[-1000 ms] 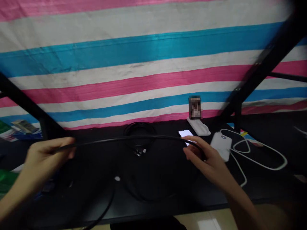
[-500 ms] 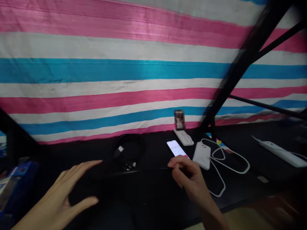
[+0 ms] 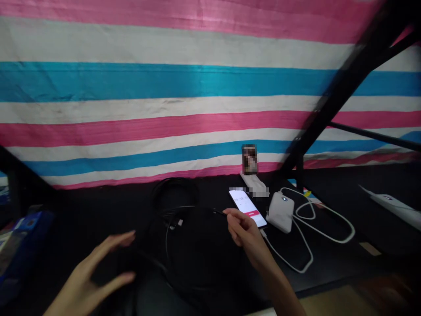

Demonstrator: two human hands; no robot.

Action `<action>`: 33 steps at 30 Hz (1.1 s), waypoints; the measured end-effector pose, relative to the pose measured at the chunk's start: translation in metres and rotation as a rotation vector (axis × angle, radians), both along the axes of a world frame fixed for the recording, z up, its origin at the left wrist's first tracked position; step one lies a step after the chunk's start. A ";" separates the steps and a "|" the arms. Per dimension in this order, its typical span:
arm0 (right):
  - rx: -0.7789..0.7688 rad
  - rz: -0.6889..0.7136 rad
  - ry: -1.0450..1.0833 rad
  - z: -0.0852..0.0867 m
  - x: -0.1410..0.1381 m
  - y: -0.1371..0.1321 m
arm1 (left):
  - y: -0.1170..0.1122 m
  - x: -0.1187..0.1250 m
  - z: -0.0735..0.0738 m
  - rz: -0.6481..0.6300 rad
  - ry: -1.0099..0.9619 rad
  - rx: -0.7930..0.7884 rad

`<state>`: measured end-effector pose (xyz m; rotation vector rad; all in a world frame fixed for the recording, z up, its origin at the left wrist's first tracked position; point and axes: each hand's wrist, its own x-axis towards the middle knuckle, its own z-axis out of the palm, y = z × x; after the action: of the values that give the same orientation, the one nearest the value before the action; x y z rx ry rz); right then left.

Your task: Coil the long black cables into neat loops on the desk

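My right hand (image 3: 245, 232) pinches the thin end of a black cable (image 3: 219, 212) between thumb and fingertips, left of a lit phone (image 3: 246, 206). From there the cable runs left and bends down in a loose loop over the black tabletop (image 3: 98, 208). My left hand (image 3: 94, 274) is at the lower left, thumb and fingers spread apart with nothing visible between them. Behind the loop lies a coil of black cable (image 3: 174, 181), with a pale connector (image 3: 180, 223) near it. Much of the dark cable blends into the surface.
Right of the phone lie a white power bank (image 3: 280, 215) and a looping white cable (image 3: 307, 267). A long white device (image 3: 396, 210) is farther right. A blue package (image 3: 24, 252) sits at the left. Black frame bars (image 3: 335, 101) slant before a striped sheet (image 3: 164, 83).
My right hand has moved slightly up and left with the cable end, uncovering more of the phone. A black cable loop now shows between my hands. My left hand stays spread.
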<state>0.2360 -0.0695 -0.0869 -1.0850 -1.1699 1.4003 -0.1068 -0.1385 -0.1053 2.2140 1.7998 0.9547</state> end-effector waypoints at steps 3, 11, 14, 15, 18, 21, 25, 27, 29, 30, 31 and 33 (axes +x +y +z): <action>0.133 0.123 -0.173 0.006 -0.012 -0.002 | 0.032 0.039 0.014 0.060 0.073 0.116; 0.266 0.075 -0.549 -0.022 -0.013 0.013 | 0.055 0.078 -0.017 -0.005 0.041 -0.354; 0.263 0.186 -0.704 -0.036 -0.014 0.010 | 0.050 0.076 -0.037 0.109 0.009 -0.430; 0.246 0.262 -0.759 -0.039 -0.018 0.008 | 0.050 0.075 -0.042 0.118 -0.011 -0.450; 0.241 0.393 -0.921 -0.046 -0.036 0.010 | 0.050 0.075 -0.045 0.099 -0.038 -0.465; 0.325 0.291 -0.990 -0.046 -0.046 0.017 | 0.040 0.079 -0.032 0.028 -0.182 -0.361; 0.477 0.108 -0.805 -0.020 -0.044 0.002 | 0.008 0.092 0.002 -0.155 -0.546 -0.143; 0.586 0.085 -0.716 0.002 -0.045 -0.017 | -0.007 0.098 0.020 -0.225 -0.616 -0.040; 0.776 -0.005 -0.671 0.024 -0.051 -0.033 | -0.015 0.102 0.036 -0.285 -0.609 0.056; 0.854 -0.048 -0.673 0.033 -0.055 -0.039 | -0.016 0.102 0.043 -0.303 -0.605 0.080; 0.906 -0.081 -0.675 0.040 -0.058 -0.042 | -0.017 0.102 0.049 -0.313 -0.607 0.090; 0.921 -0.069 -0.657 0.048 -0.062 -0.044 | -0.016 0.097 0.057 -0.318 -0.597 0.089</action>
<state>0.1741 -0.1132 -0.0386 -0.8775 -1.9416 0.2962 -0.0103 -0.1548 -0.0487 1.8881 1.1263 1.4376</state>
